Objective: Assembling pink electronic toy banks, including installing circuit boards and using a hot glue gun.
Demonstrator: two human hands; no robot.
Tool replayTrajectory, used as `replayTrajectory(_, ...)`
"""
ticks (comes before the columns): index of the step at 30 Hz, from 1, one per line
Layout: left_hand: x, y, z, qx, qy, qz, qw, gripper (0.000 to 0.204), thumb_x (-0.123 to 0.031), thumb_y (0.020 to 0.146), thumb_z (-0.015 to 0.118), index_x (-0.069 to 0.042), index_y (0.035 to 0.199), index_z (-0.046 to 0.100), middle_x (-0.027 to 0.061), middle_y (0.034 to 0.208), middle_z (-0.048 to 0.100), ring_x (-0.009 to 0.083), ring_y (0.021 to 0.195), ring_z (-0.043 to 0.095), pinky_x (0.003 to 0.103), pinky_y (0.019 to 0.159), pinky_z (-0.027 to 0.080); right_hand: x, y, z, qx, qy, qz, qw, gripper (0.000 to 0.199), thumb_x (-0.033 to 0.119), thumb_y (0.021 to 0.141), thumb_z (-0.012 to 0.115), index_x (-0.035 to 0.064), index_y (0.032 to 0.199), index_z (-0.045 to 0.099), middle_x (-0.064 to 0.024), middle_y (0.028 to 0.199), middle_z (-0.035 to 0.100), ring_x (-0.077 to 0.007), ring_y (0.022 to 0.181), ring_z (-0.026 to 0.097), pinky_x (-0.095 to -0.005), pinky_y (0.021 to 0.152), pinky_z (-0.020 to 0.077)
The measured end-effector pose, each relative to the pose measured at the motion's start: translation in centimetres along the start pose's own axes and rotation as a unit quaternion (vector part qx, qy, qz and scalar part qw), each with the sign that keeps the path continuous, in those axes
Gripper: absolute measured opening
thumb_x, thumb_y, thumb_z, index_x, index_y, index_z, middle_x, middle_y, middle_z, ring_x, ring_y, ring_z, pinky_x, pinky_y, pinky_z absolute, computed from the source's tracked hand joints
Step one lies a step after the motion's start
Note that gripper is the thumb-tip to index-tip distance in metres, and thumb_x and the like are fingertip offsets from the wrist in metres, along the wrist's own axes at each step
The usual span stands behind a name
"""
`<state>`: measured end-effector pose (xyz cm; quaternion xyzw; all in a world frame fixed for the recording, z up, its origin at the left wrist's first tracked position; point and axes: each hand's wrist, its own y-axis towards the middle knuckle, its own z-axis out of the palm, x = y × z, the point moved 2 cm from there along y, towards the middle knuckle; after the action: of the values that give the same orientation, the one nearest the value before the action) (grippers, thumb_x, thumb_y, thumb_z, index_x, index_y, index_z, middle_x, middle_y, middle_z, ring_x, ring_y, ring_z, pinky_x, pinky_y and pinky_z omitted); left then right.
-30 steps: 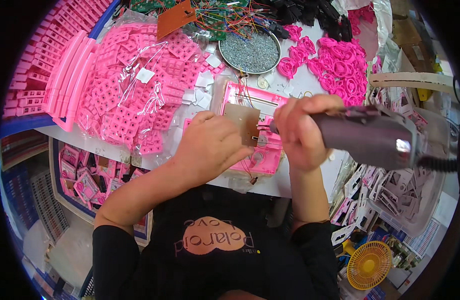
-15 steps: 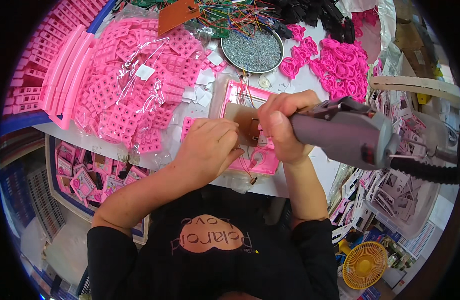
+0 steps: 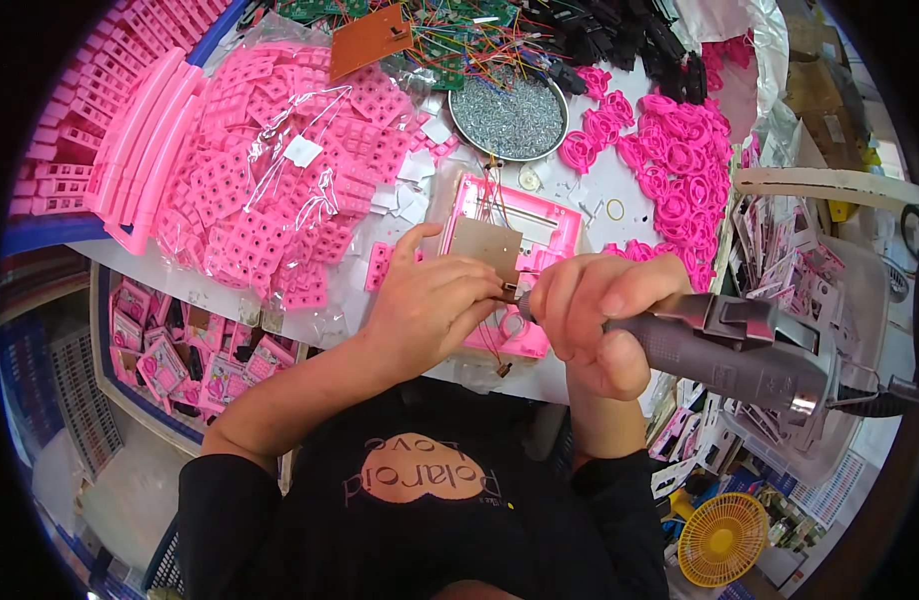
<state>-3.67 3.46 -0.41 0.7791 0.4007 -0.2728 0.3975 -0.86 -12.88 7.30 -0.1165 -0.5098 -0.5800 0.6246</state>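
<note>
A pink plastic casing (image 3: 568, 228) lies on the white table, with a brown circuit board (image 3: 485, 246) and thin coloured wires in it. My right hand (image 3: 612, 318) is wrapped round a grey electric screwdriver (image 3: 730, 352), tilted so its tip points left at the board's lower right corner. At that same corner the fingertips of my left hand (image 3: 425, 308) are pinched together beside the screwdriver's tip, one finger raised apart from them. Whatever the pinch holds is too small and hidden to tell. Fingers cover part of the casing's lower half.
Behind the casing stands a round metal dish of small screws (image 3: 510, 115). Bagged pink keypads (image 3: 250, 190) fill the left side. Pink rings (image 3: 670, 150) are heaped at right, with wired green boards (image 3: 450, 50) at the back. A cable trails from the screwdriver's right end.
My right hand has brought the screwdriver lower, its tip now at the board's lower right corner. My left fingers have moved right to meet it, with one finger lifting.
</note>
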Motion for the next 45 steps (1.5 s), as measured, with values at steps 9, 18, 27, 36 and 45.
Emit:
replayTrajectory(9, 0.6, 5.5, -1.8, 0.012, 0.059, 0.010, 0.998, 0.014, -0.016, 0.082, 0.071, -0.008, 0.092, 0.067, 0.0084, 0.094, 0.069, 0.0290, 0.094, 0.067, 0.048, 0.096, 0.045, -0.5, 0.6, -1.6, -0.010, -0.048, -0.060, 0.997, 0.028, 0.010, 0.092, 0.068, 0.0042, 0.109, 0.046, -0.0077, 0.071, 0.055, -0.0146, 0.055, 0.051, -0.0316, 0.052, 0.0453)
replayTrajectory(18, 7.4, 16.7, 0.2, 0.154, 0.382, -0.139, 0.901, 0.018, -0.013, 0.083, 0.060, -0.005, 0.087, 0.076, 0.0178, 0.091, 0.074, 0.0341, 0.083, 0.073, 0.047, 0.071, 0.056, -3.3, 0.7, -0.8, -0.047, -0.117, 0.024, 0.992, 0.023, 0.011, 0.091, 0.062, 0.0064, 0.106, 0.046, -0.0027, 0.062, 0.047, -0.0127, 0.051, 0.043, -0.0307, 0.050, 0.0386)
replayTrajectory(27, 7.7, 16.7, 0.6, 0.161, 0.353, -0.118, 0.914, 0.021, -0.018, 0.086, 0.060, -0.005, 0.090, 0.077, 0.0173, 0.091, 0.074, 0.0339, 0.084, 0.073, 0.046, 0.070, 0.057, -5.8, 1.9, -1.2, -0.033, -0.212, -0.015, 0.977, 0.020, 0.006, 0.092, 0.061, 0.0054, 0.106, 0.047, -0.0045, 0.065, 0.049, -0.0122, 0.051, 0.046, -0.0299, 0.048, 0.0392)
replayTrajectory(36, 3.2, 14.1, -4.5, 0.027, 0.309, -0.132, 0.941, 0.016, -0.014, 0.085, 0.060, -0.005, 0.085, 0.073, 0.0155, 0.088, 0.071, 0.0337, 0.080, 0.070, 0.045, 0.067, 0.055, -7.2, 2.2, -1.5, 0.011, -0.246, -0.002, 0.969, 0.018, 0.004, 0.092, 0.062, 0.0054, 0.100, 0.045, -0.0073, 0.069, 0.052, -0.0125, 0.053, 0.046, -0.0286, 0.048, 0.0389)
replayTrajectory(45, -0.4, 1.4, -5.5, -0.041, 0.065, -0.105, 0.991, 0.012, -0.013, 0.083, 0.074, -0.005, 0.091, 0.069, 0.0103, 0.081, 0.069, 0.0298, 0.076, 0.068, 0.039, 0.065, 0.053, -4.4, 2.9, -0.6, -0.022, -0.183, -0.010, 0.983, 0.022, 0.004, 0.091, 0.059, 0.0063, 0.110, 0.047, -0.0033, 0.064, 0.048, -0.0127, 0.053, 0.044, -0.0303, 0.049, 0.0385)
